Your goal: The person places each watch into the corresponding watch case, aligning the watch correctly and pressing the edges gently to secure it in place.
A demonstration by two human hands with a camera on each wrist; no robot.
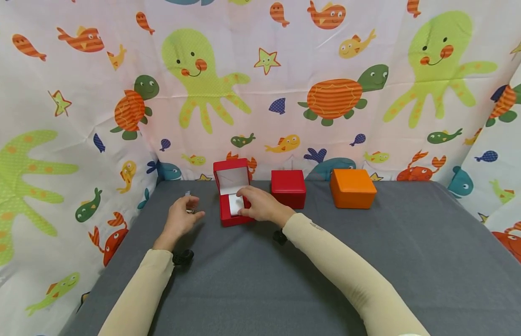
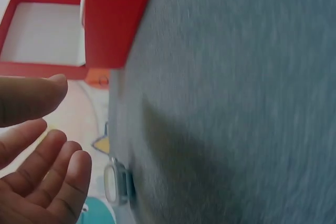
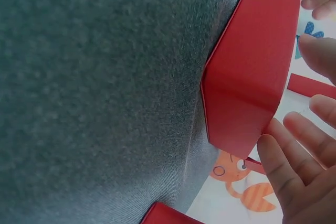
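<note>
A red box (image 1: 237, 220) stands with its lid (image 1: 231, 164) raised and a white cushion (image 1: 236, 204) inside. My right hand (image 1: 262, 204) reaches over this box from the right, its thumb and fingers spread above the cushion. In the right wrist view, the fingertips (image 3: 268, 145) lie at the box's edge; whether they touch the cushion is hidden. To the left of the box, my left hand (image 1: 181, 219) hovers with loosely bent fingers and holds nothing visible. Near it on the cloth is a small rounded-rectangular thing (image 2: 116, 182) with a pale face and grey rim, partly hidden in the head view.
A closed red box (image 1: 288, 188) stands to the right of the raised-lid box, and an orange box (image 1: 353, 188) farther right. Grey cloth (image 1: 319, 294) covers the table. A curtain printed with sea animals (image 1: 260, 93) hangs behind and at both sides.
</note>
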